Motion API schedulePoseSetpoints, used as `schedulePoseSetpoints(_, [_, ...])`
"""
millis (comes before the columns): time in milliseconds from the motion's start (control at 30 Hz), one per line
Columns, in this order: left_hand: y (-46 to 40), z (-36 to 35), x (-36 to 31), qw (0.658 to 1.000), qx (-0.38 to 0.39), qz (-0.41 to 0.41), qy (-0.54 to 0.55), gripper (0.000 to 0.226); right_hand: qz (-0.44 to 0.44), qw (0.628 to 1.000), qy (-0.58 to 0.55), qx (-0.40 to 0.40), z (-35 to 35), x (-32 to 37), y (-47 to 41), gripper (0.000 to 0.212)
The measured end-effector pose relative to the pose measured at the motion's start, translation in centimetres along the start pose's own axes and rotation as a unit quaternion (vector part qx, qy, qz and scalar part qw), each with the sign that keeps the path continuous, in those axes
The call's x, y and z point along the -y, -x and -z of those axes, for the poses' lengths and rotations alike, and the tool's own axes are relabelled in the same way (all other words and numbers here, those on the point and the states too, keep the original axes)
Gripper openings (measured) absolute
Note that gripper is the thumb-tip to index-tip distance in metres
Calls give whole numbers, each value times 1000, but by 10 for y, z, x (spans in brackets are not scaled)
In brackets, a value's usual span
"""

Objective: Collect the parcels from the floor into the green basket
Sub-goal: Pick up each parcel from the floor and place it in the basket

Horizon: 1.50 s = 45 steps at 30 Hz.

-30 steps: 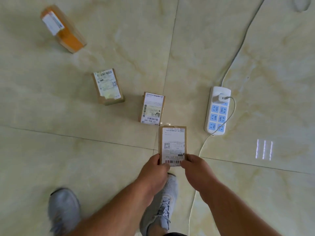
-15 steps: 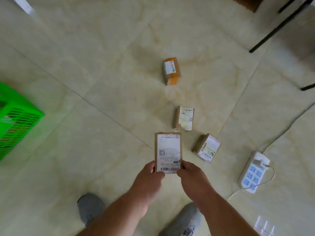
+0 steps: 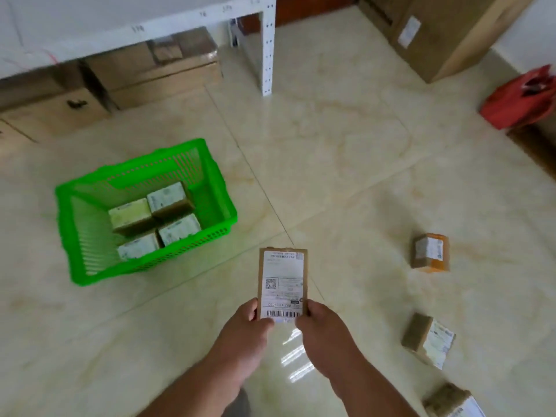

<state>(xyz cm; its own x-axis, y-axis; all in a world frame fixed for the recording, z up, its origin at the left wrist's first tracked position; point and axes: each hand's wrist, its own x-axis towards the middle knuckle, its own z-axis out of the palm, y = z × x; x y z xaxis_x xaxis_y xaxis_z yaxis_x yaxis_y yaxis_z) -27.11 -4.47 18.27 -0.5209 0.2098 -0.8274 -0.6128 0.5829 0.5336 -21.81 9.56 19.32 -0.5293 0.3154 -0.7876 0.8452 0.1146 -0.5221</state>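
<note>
Both hands, left [image 3: 251, 322] and right [image 3: 319, 322], had fingers clamped on one labelled parcel [image 3: 282, 282], held beside the green basket [image 3: 144, 263].

Held parcel [image 3: 283, 282] label: barcode, QR code; print illegible

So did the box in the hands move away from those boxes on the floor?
Yes. The held parcel was right beside the floor parcels; now the orange-taped parcel and the others lie off to its right, and the green basket is close on its left.
</note>
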Motion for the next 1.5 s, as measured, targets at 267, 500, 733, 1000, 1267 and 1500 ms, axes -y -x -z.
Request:
schedulePoseSetpoints(267, [-19,147,-14,997,-64,-32,40,46,48,997,22,60,-98,125,-15,37])
schedulePoseSetpoints(500, [-56,227,-42,991,-116,-32,56,43,62,993,32,96,-147,201,-64,41])
schedulePoseSetpoints(733, [-129,265,-81,983,-142,49,109,33,68,986,95,120,-158,259,-156,43])
schedulePoseSetpoints(1000, [-205,297,-83,985,-165,34,-43,38,-57,989,29,136,-196,263,-223,41])
schedulePoseSetpoints(1267, [-303,360,-112,944,-91,-67,-310,39,-237,809,-523,124,-282,277,-272,20])
schedulePoseSetpoints(1500, [-380,364,-140,836,20,-163,-523,53,-202,646,-728,111,-336,295,-322,29])
